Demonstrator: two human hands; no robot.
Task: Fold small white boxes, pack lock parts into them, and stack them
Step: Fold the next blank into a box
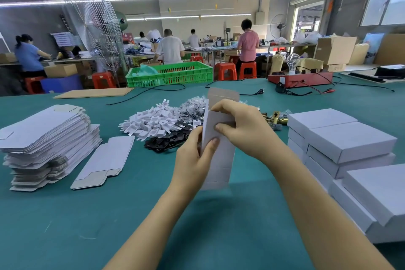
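I hold a white box blank [220,160] upright above the green table, its grey top flap standing open. My left hand [195,158] grips its left edge, thumb on the front face. My right hand [238,127] grips the upper part, fingers curled over the top opening. Behind the box lie piles of lock parts: white plastic pieces [151,119], black plates [166,140], bagged parts [192,105] and brass pieces [274,116]. A tall stack of flat blanks [46,138] is at the left, with one flat blank [105,160] beside it. Folded white boxes [341,140] are stacked at the right.
A red test unit with a bulb [300,78] and trailing cables sits at the far right of the table. A green crate [171,73] and a large fan [94,26] stand beyond the far edge. Several people work at benches behind.
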